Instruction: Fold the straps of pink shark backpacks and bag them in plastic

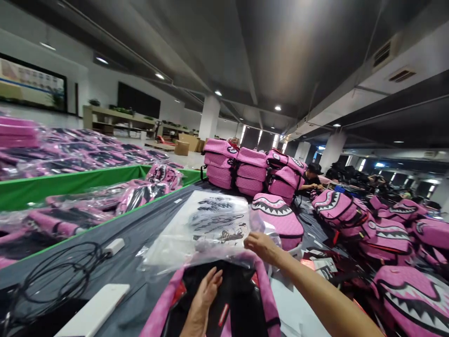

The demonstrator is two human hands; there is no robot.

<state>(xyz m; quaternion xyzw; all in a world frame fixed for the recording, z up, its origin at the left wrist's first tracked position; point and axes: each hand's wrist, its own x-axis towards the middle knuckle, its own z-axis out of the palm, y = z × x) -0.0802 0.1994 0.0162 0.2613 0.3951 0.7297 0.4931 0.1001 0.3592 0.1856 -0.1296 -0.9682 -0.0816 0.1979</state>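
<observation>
Left hand (205, 292) open, fingers spread, flat on the black lining (238, 295) of a pink backpack (157, 311) lying open in front of me. Right hand (262, 248) narrow, fingertips at the edge of a clear printed plastic bag (210, 229); can't tell if it's gripped. Bag lies across the backpack's top edge, on the grey table (140, 238). Black cable (59, 281) and white adapter (114, 246) to my left. Pink shark-mouth backpacks (219, 164) stacked ahead; co-worker in a black hat (315, 168) past them, hands at the table. Bagged backpacks (70, 154) far left.

Left hand (206, 292) touches pink backpack (157, 306); right hand (263, 248) seemingly pinching plastic bag (213, 229).
</observation>
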